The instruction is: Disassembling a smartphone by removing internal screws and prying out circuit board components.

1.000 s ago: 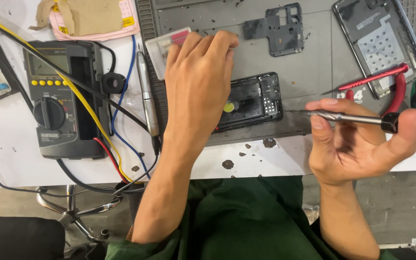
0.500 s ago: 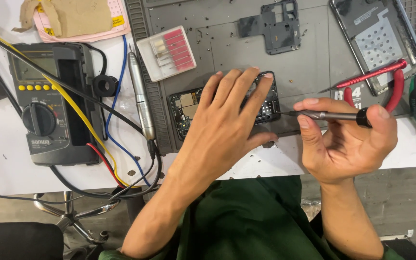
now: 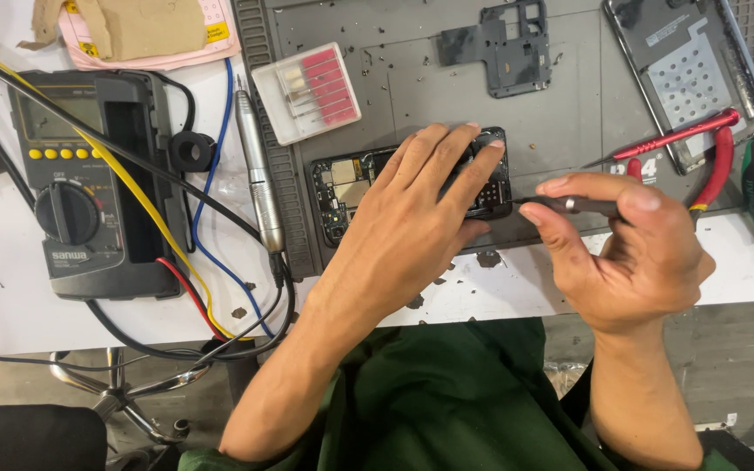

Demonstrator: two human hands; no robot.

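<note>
Screwdriver (image 3: 573, 206) pinched in the closed right hand (image 3: 634, 253), its long axis level and tip aimed leftward at the opened phone (image 3: 342, 187), which lies just beside it under the flat, spread left hand (image 3: 412, 218).

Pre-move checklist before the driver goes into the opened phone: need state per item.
1. Opened phone pinned: left hand lies flat over it, ok.
2. Screwdriver gripped: right hand pinches it, tip toward the phone's right edge, ok.
3. Tip seated on a screw: hidden by the fingers, cannot tell.
4. Phone fully on the grey mat: ok.
5. Red-handled pliers apart from the right hand: ok.
6. Multimeter leads off the phone: they run left of the mat, ok.
</note>
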